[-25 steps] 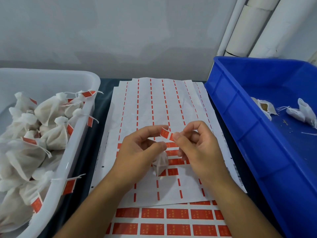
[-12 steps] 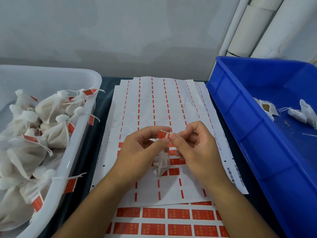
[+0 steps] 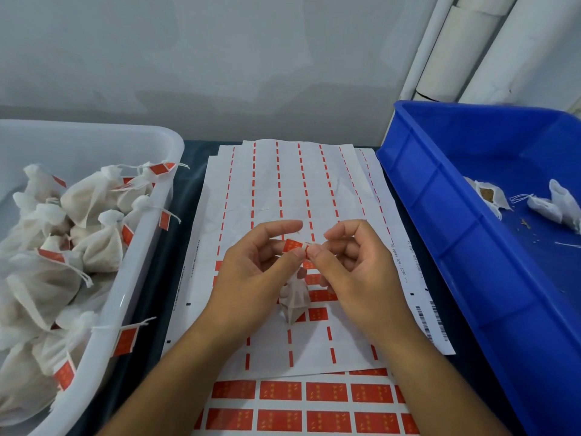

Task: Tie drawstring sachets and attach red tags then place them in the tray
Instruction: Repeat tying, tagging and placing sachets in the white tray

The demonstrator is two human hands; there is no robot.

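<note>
We have our left hand [image 3: 251, 272] and right hand [image 3: 355, 272] raised just above the sticker sheet [image 3: 267, 190], both pinching one red tag [image 3: 294, 245] between thumb and forefinger, likely to fold it round the drawstring. Its long axis runs left to right. The sachet [image 3: 294, 302] hangs below the tag, neck up, its point down towards the sheet. The white tray [image 3: 141, 278] of finished sachets sits left of the sheet, the blue bin [image 3: 440, 196] right
</note>
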